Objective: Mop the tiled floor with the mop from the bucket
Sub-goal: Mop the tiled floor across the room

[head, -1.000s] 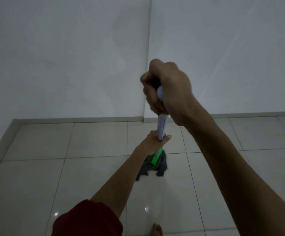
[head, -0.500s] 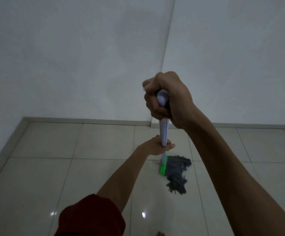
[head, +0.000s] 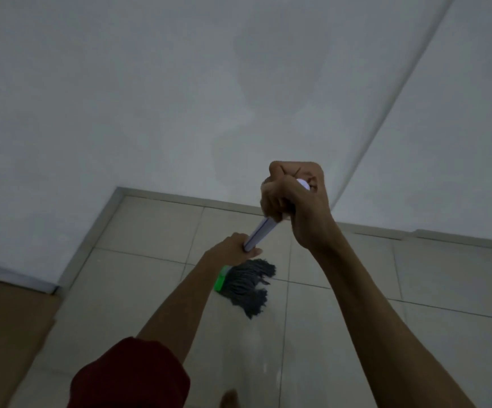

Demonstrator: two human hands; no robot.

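- The right hand (head: 296, 201), just right of the frame's centre, is clenched in a tight fist around the top end of the pale, slim mop handle (head: 261, 234). The handle's rounded tip shows between thumb and knuckles.
- The left hand (head: 233, 245), lower and to the left of that fist, wraps its fingers round the same handle further down.
- The handle slants down and to the left from the upper hand to the lower one.
- Just below the left hand, a bright green plastic collar (head: 220, 279) joins the grey string mop head (head: 246, 285). The mop head lies on the glossy beige tiled floor (head: 150, 231), its strands fanning to the right and downward across a grout line.
- A dark red sleeve (head: 130, 375) covers the left upper arm at the bottom of the frame.
- Plain white walls (head: 150, 98) fill the upper half, meeting in a corner at the upper right.
- A brown surface (head: 3, 334) sits at the lower left edge.
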